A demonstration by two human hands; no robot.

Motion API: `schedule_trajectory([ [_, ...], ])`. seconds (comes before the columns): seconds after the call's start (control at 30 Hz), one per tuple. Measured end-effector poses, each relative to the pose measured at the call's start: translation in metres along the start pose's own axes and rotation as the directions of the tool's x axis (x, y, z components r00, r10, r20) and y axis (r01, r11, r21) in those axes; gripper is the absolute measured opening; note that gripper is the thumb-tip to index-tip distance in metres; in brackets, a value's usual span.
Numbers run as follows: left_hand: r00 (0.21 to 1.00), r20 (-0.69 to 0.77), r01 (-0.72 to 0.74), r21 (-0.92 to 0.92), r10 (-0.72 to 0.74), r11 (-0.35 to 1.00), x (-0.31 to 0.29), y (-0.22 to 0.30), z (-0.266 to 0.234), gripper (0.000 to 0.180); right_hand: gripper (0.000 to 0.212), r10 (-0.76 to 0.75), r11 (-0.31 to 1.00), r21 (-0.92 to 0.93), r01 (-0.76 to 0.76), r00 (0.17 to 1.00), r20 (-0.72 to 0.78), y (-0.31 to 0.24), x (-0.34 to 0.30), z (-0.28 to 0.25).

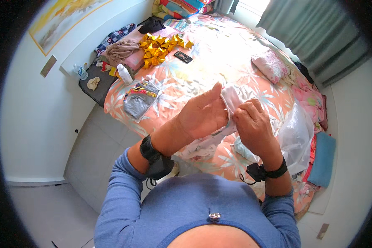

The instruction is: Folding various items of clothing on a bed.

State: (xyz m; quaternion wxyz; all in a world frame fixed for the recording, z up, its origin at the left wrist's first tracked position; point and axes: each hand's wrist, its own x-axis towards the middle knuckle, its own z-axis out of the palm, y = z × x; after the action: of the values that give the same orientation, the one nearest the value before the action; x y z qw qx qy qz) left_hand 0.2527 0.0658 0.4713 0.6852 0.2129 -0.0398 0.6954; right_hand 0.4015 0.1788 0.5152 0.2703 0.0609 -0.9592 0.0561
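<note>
A thin white cloth [232,99] with a coloured print on its lower part is held up over the bed. My left hand [203,113] has its palm turned up and its thumb raised, with the cloth's edge running across its fingers, which are mostly hidden in the fabric. Bunched against the same edge, my right hand [254,124] pinches the cloth between bent fingers. The printed part [204,144] hangs below my left hand. Beneath my right hand lies a pale blue cloth [244,149], partly covered by it.
Around me on the floral bed [213,45] are a grey garment in clear plastic [139,101], a white bottle [124,74], a phone [183,57], gold ribbon bows [157,51], a pillow [270,65] and a clear plastic bag [295,134]. A water bottle [81,72] stands at the left edge.
</note>
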Motion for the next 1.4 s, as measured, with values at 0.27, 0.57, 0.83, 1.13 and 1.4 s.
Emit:
schedule_trajectory([
  [0.27,0.99,-0.139,0.072,0.639,0.023,0.766,-0.032,0.02,0.004,0.053,0.015,0.065,0.988,0.151,0.003,0.894,-0.443,0.005,0.009,-0.02],
  [0.57,0.78,-0.482,0.342,0.862,0.399,0.374,-0.112,0.027,-0.091,0.027,0.005,0.228,0.948,0.31,-0.071,0.832,-0.506,0.009,0.019,-0.044],
  [0.83,0.884,0.351,-0.248,0.912,0.308,-0.327,-0.094,-0.029,-0.054,0.012,0.004,0.277,0.92,0.378,-0.105,0.857,-0.434,-0.009,0.016,-0.037],
  [1.13,0.984,0.165,-0.103,0.254,-0.062,-0.962,-0.069,0.013,-0.041,0.027,0.006,0.22,0.958,0.258,-0.123,0.892,-0.394,-0.014,0.008,-0.049],
  [1.4,0.982,0.182,-0.038,-0.032,-0.043,-0.999,-0.084,0.061,-0.001,0.011,0.013,0.155,0.988,0.043,-0.149,0.937,-0.313,-0.004,-0.005,-0.075],
])
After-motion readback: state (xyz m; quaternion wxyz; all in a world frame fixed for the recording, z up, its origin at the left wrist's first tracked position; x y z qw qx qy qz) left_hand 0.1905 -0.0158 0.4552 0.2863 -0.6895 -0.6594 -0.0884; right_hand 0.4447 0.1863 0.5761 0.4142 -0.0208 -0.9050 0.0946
